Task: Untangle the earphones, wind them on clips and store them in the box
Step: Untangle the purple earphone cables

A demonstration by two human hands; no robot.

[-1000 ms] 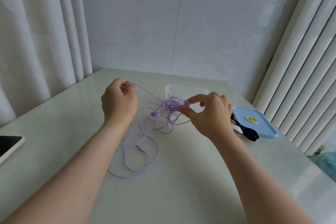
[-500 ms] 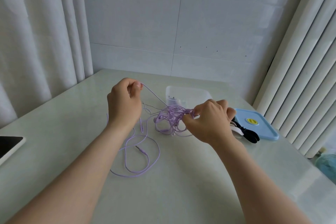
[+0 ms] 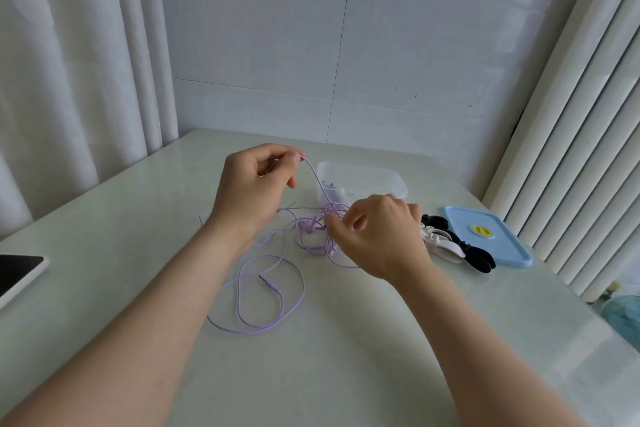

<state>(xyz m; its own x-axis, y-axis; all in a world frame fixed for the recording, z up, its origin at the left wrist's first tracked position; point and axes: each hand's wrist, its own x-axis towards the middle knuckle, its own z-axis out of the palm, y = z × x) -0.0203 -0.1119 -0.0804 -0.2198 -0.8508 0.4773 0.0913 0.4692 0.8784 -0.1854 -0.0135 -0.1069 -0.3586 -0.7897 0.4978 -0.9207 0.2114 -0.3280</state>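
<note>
Pinches one raised strand in left hand (image 3: 254, 184); grips the knot of the earphones (image 3: 311, 226) in right hand (image 3: 379, 236), mid-table, just near of the box (image 3: 388, 180). Best drawn apart gently, easing loops loose, never yanking.

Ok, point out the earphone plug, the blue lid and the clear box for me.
earphone plug (image 3: 271, 286): head view, on the purple sleeve behind the metal tip.
blue lid (image 3: 502, 246): head view, on its flat top.
clear box (image 3: 384, 185): head view, on its front wall.
</note>
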